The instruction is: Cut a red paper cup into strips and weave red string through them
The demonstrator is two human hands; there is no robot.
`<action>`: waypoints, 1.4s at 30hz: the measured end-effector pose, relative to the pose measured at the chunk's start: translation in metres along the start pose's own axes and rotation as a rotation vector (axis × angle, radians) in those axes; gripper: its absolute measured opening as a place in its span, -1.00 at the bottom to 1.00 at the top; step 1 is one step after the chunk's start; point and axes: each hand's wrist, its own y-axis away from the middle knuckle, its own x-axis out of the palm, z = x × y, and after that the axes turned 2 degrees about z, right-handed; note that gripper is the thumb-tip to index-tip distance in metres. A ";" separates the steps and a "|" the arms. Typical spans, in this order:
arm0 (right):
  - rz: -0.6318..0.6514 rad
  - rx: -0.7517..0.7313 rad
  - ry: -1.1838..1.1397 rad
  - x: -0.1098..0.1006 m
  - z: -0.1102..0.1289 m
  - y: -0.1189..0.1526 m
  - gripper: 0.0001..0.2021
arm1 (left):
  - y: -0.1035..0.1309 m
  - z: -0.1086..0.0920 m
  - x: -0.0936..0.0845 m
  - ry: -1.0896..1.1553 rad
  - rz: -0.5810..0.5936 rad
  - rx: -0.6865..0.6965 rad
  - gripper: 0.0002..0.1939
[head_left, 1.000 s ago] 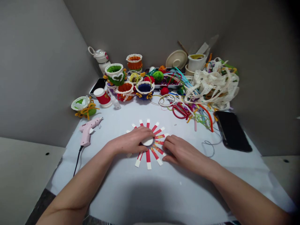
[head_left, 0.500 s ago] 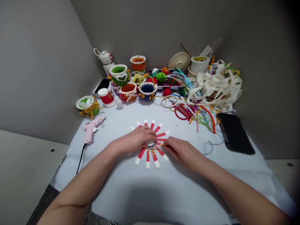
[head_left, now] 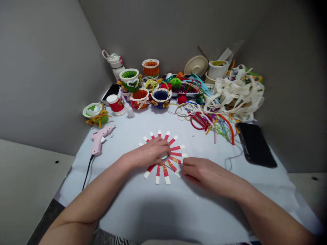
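Observation:
A paper cup cut into red and white strips (head_left: 175, 148) lies splayed flat on the table, its strips fanned around a small round base. My left hand (head_left: 155, 150) rests over the base, fingers curled on it, hiding the strips on that side. Grey yarn (head_left: 171, 168) runs from near the base across the lower right strips to my right hand (head_left: 198, 170). The fingers of my right hand are pinched together on the yarn, just beyond the strip ends. More grey yarn (head_left: 232, 157) trails on the table toward the phone.
A pink glue gun (head_left: 98, 140) lies at left, near a red and white paper cup (head_left: 116, 104). Several yarn-covered baskets (head_left: 160, 98) stand behind. Red-handled scissors (head_left: 198, 121), lace (head_left: 235, 93) and a black phone (head_left: 256, 145) are at right.
My right hand has moved slightly right and toward me, drawing the yarn away from the base. The splayed cup has turned a little clockwise. My left hand stays over the base.

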 end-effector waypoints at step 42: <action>-0.423 0.284 -0.091 0.028 -0.029 -0.030 -0.82 | -0.003 0.000 0.009 0.041 -0.090 -0.063 -0.66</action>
